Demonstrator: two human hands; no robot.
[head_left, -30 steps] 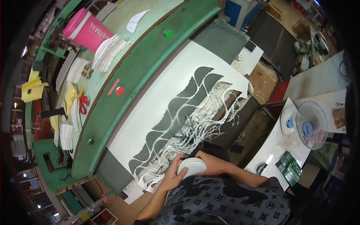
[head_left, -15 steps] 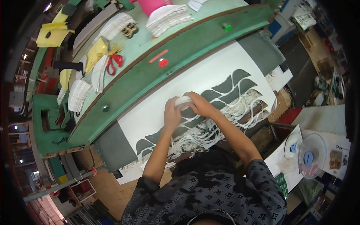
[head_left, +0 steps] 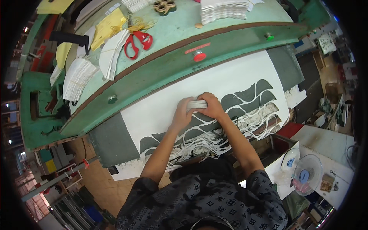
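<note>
a small stack of thin white pieces (head_left: 197, 104) is being held over the white sheet (head_left: 165, 102), roughly mid-sheet, turned so the layered edges can be seen. whether it's resting on the sheet or lifted a bit can't really be told from this angle. it's gripped from both sides: one end is clamped by the left hand (head_left: 183, 113), the other by the right hand (head_left: 211, 108), fingers curled around it, so the two hands are kept close together with just the stack between them.

a dark grey board (head_left: 115, 136) is mostly covered by the sheet, and its dark surface is shown through the wavy cut-outs on the near side. right by the wearer's body, a tangle of thin white strips (head_left: 209, 142) is left hanging together along the near edge.

behind all that, the sheet is bordered by a long green beam (head_left: 153, 78), fitted with a red button (head_left: 199, 56) about midway and a green button (head_left: 269, 36) further right. on the green tabletop (head_left: 180, 25) past it, red scissors (head_left: 142, 41) are laid beside a white pile (head_left: 114, 53). off to the lower right, a round fan (head_left: 308, 174) can be seen.
</note>
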